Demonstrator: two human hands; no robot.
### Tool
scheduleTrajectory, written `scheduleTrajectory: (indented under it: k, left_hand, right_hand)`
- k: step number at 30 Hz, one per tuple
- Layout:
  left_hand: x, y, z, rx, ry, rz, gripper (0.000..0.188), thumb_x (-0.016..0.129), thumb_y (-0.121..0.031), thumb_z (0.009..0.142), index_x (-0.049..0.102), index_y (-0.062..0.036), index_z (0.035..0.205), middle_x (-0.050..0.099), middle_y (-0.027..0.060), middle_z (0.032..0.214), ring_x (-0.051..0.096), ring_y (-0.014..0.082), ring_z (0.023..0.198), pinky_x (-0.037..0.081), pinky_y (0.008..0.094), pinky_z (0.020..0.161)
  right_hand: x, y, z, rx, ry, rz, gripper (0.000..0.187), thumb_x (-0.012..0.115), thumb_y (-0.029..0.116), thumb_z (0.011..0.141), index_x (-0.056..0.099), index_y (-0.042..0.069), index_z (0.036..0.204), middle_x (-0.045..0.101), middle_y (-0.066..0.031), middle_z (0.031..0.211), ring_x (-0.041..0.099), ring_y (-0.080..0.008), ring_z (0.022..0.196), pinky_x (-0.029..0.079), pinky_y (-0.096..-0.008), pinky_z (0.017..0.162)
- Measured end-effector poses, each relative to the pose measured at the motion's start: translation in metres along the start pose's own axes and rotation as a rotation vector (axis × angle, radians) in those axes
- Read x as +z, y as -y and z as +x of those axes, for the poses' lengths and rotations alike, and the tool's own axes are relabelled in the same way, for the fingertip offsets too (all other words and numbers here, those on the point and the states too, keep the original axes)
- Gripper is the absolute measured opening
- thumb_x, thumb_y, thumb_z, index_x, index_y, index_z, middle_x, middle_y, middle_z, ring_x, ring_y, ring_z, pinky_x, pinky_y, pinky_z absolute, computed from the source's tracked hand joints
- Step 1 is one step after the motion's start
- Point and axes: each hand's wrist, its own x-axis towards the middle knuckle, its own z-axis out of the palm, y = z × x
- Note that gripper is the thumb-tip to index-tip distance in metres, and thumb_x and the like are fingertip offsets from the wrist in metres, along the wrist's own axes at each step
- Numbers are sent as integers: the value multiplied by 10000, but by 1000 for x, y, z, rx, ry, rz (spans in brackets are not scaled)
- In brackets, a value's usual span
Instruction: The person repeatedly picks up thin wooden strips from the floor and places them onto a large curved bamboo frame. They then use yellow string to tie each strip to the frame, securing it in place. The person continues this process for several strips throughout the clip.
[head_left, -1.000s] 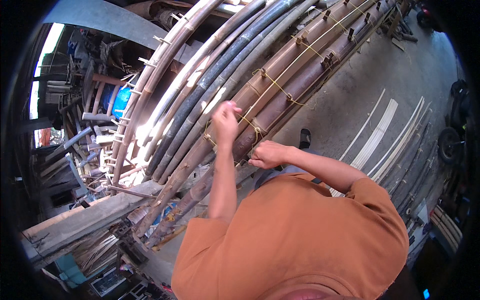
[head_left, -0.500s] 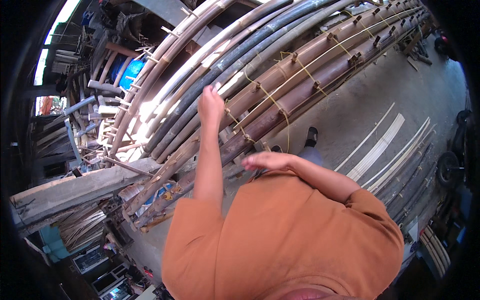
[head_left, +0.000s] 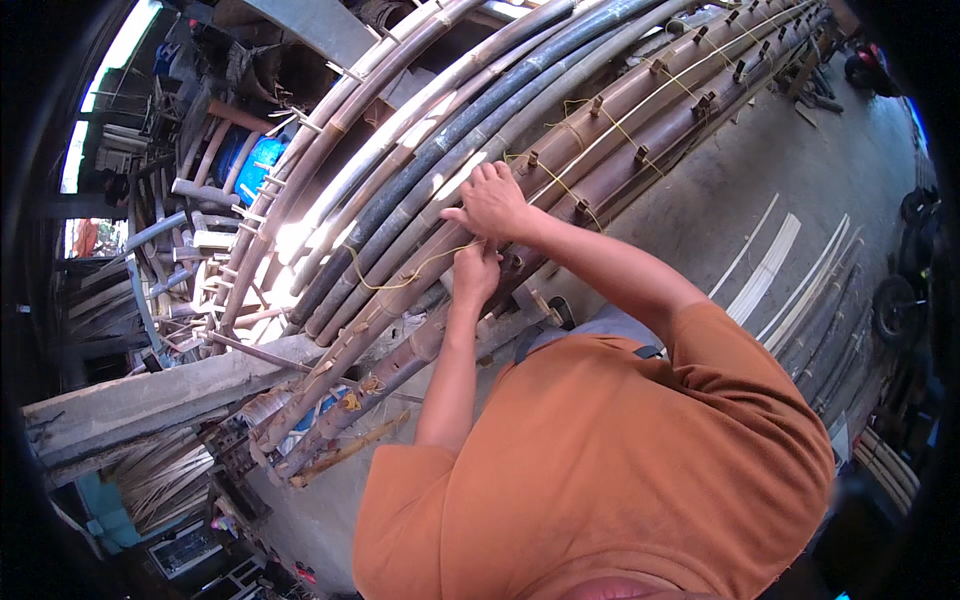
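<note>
Right hand [head_left: 492,203], its grip unclear, has joined the left hand [head_left: 477,268], apparently pinching yellow cord [head_left: 377,289], above the bamboo pole [head_left: 627,97], bringing both to bear there.

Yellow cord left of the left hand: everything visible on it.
The yellow cord looks thin and flexible; its material is unclear. It lies slack, untied along its visible length, running leftward from beside the left hand in a shallow sag across a brown bamboo pole, then curling upward. Whether the fingers grip it is hidden.
</note>
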Motion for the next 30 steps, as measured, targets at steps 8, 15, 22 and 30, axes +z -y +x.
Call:
scheduleTrajectory:
  k: [8, 15, 22, 30]
  left_hand:
    - [-3, 21, -3, 218, -37, 50, 317, 491, -271, 996, 653, 2, 986, 658, 210, 773, 694, 301, 714, 512, 414, 658]
    - [-24, -8, 37, 248, -183, -269, 247, 525, -139, 974, 692, 16, 876, 691, 93, 779, 658, 183, 709, 502, 304, 687]
    - [-15, 61, 149, 67, -173, 506, 312, 469, -273, 958, 685, -59, 1028, 673, 208, 982, 627, 425, 946, 487, 497, 793]
    - [-35, 14, 193, 177, -124, 308, 514, 568, -295, 939, 519, 69, 1298, 644, 266, 1066, 644, 358, 987, 491, 420, 853]
  right_hand:
    - [-92, 15, -27, -56, 736, 1260, 457, 506, 361, 964, 640, 2, 717, 622, -188, 655, 609, -318, 583, 472, -391, 547]
    - [-52, 36, -135, -10, 680, 807, 395, 530, 313, 910, 656, 27, 669, 629, -213, 680, 606, -428, 647, 489, -519, 626]
    - [-78, 18, -133, 266, 598, 1140, 458, 533, 387, 954, 595, 60, 640, 566, -128, 580, 567, -284, 553, 424, -426, 549]
    - [-121, -167, -238, 1465, -695, 2091, 429, 542, 473, 955, 356, 216, 666, 334, 89, 549, 264, -92, 403, 451, -320, 555]
